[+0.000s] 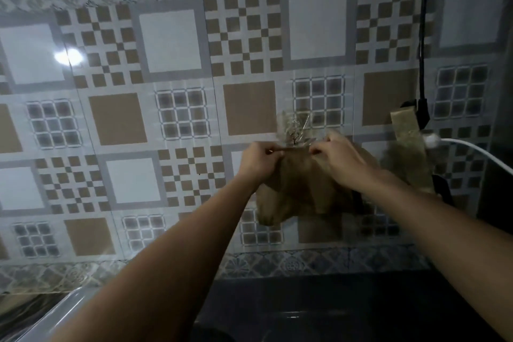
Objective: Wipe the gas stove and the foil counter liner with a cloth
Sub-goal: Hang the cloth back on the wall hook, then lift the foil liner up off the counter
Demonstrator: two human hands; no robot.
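Note:
A brown cloth (299, 189) hangs against the tiled wall, just below a small metal wall hook (295, 129). My left hand (259, 159) pinches the cloth's top edge on the left. My right hand (342, 159) pinches the same edge on the right, with the cloth stretched between both hands at the hook. The cloth's lower part droops behind my right forearm. The dark stove top (319, 311) lies at the bottom, mostly covered by my arms. I cannot make out the foil liner.
A second tan cloth (408, 153) hangs to the right beside a black cable (422, 36) and a white cord (472, 148). A pale rim (55, 316) shows at the bottom left. The patterned wall tiles (166, 91) fill the view.

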